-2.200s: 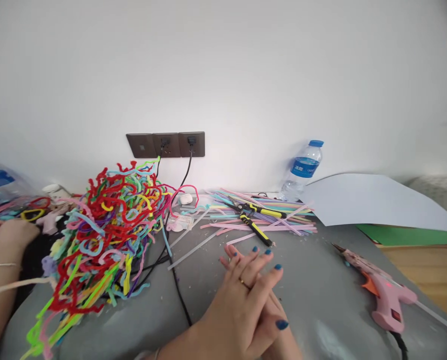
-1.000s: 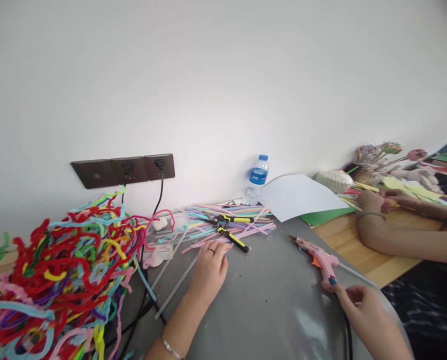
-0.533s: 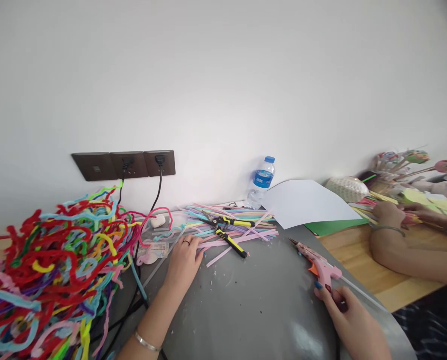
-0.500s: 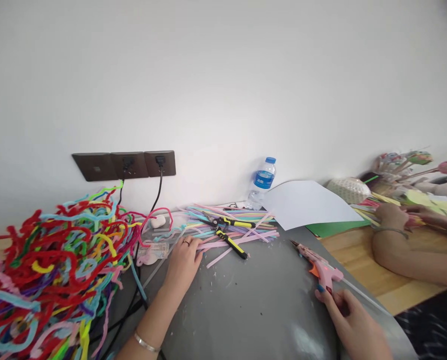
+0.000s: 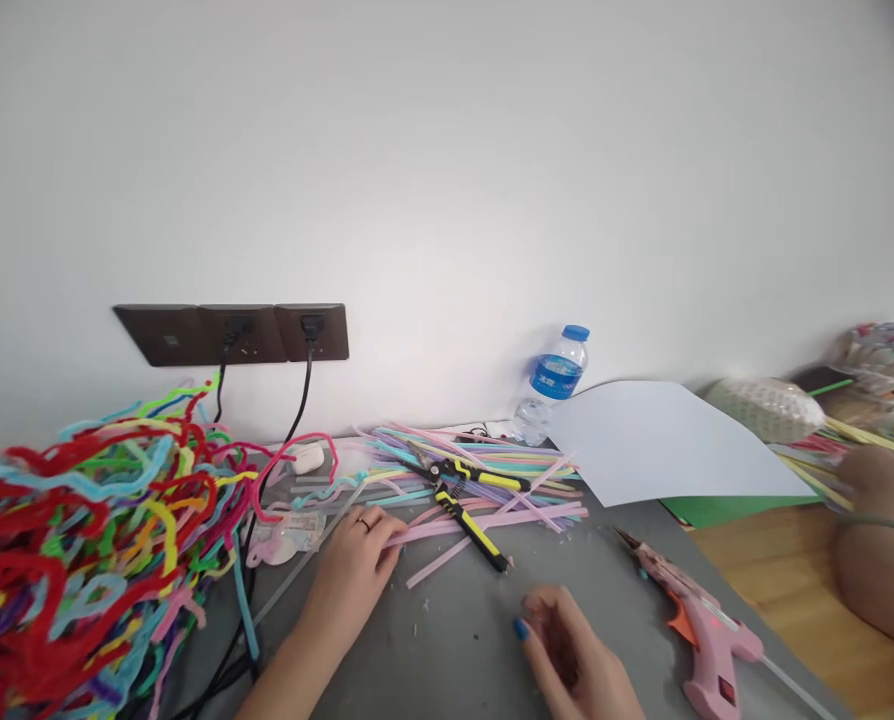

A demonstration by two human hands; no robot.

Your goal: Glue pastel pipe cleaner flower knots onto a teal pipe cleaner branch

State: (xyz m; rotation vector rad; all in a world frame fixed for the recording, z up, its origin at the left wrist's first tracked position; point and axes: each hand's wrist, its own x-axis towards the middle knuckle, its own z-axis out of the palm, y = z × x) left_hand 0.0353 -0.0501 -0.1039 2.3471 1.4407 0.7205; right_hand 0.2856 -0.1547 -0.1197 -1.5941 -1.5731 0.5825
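My left hand [image 5: 361, 555] rests on the grey tabletop with its fingers closed about the near end of a pink pipe cleaner [image 5: 484, 524]; the fingertips are partly hidden. To its right, my right hand [image 5: 578, 655] hovers low over the table, loosely curled, thumb apart from the fingers and nothing seen between them. A pink glue gun [image 5: 706, 630] lies on its side to the right of that hand, nozzle pointing away and a glue stick out of its back. Yellow-and-black pliers [image 5: 466, 500] lie spread on a pile of pastel pipe cleaners [image 5: 409, 447].
A tangled heap of bright pipe cleaners [image 5: 102, 540] covers the left side, beside black cords [image 5: 297, 410] running to wall sockets [image 5: 237, 335]. A water bottle [image 5: 556, 380] leans on the wall near white paper [image 5: 664, 440]. Another person's arm [image 5: 882, 550] reaches in at right.
My right hand has let go of the glue gun, which now lies on the table, and has moved left. My left hand stays at the pink pipe cleaner. The view has shifted slightly.
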